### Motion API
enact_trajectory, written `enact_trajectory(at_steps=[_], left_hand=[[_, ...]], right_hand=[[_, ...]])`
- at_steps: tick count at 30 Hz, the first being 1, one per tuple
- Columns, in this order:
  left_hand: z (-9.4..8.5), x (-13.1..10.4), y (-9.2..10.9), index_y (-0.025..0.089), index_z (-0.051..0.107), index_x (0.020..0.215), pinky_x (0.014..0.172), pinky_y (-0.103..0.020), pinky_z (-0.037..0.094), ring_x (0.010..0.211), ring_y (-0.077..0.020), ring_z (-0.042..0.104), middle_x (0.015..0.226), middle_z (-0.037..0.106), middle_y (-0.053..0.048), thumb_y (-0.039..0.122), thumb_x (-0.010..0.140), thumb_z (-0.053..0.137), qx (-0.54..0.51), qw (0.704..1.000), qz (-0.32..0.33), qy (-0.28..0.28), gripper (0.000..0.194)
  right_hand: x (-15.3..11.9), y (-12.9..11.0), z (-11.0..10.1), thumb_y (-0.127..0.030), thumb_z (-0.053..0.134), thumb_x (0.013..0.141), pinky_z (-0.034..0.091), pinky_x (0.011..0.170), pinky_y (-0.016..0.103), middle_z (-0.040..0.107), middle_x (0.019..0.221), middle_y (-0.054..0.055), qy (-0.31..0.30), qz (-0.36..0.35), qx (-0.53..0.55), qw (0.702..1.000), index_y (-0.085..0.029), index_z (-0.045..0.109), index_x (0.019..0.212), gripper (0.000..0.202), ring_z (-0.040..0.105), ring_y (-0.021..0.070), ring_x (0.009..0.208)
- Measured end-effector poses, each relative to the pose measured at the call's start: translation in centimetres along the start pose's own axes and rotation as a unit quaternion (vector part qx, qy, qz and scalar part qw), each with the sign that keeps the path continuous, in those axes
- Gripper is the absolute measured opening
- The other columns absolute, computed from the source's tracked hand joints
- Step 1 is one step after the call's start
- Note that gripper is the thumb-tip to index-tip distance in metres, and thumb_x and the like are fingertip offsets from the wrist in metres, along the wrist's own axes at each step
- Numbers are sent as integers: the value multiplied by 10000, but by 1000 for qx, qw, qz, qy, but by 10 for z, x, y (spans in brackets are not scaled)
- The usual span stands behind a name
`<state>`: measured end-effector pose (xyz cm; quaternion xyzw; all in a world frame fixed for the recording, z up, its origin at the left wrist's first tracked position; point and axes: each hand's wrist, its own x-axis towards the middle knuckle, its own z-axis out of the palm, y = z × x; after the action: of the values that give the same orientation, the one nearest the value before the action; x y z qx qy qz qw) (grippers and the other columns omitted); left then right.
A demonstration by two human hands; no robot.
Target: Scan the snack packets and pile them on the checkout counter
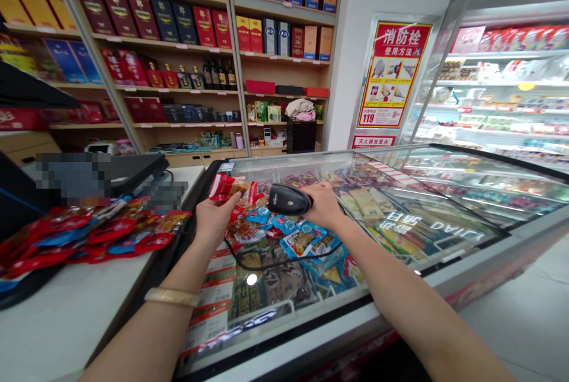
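Note:
My left hand (214, 216) pinches a small red snack packet (223, 187) above the left end of the glass freezer top (275, 284). In my right hand (326, 204) is a black barcode scanner (288, 199), its head turned left toward that packet. The scanner's cord (275, 264) loops over the glass below. Blue and red snack packets (306, 239) lie in a loose heap on the glass between and under my hands. A gold bracelet (171, 297) circles my left wrist.
More red and blue packets (102, 231) are piled on the white counter (111, 293) at the left, beside a dark device (136, 169). Shelves of boxed bottles (164, 20) line the back wall. A lit refrigerated display (502, 85) stands at the right.

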<state>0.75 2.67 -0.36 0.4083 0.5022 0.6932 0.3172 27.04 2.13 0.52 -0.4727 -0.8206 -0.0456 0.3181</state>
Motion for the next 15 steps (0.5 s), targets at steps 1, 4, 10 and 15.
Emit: enact_trajectory(at_steps=[1,4,10,15], left_hand=[[0,1,-1,119,729,754,638,-318,506,635,-194,631,705,725,-73,399,491,849,3,1000,-1,2,403],[0,3,-4,126,705,775,651,-320,515,654,-197,633,707,706,-67,407,547,823,13,1000,-2,1,380],[11,-7,0,202,607,1217,854,-313,550,898,-193,694,1047,719,-65,266,581,842,-31,997,66,-1,681],[16,-17,-8,221,669,1177,1009,-451,511,1083,-289,666,1078,715,-91,361,651,814,109,973,75,-188,563]], right_hand=[[0,0,1,-294,721,717,340,933,376,797,1045,74,4,-1,0,1000,-237,753,997,287,700,263,1015],[1,5,1,-308,734,712,348,920,371,797,1033,74,26,14,-4,1000,-237,756,985,283,706,267,1007],[3,27,-6,-357,738,742,384,818,330,799,897,71,76,96,-25,992,-223,759,893,203,721,271,933],[3,40,-11,-423,737,766,406,775,320,800,894,70,98,159,-46,981,-236,773,923,246,727,275,900]])
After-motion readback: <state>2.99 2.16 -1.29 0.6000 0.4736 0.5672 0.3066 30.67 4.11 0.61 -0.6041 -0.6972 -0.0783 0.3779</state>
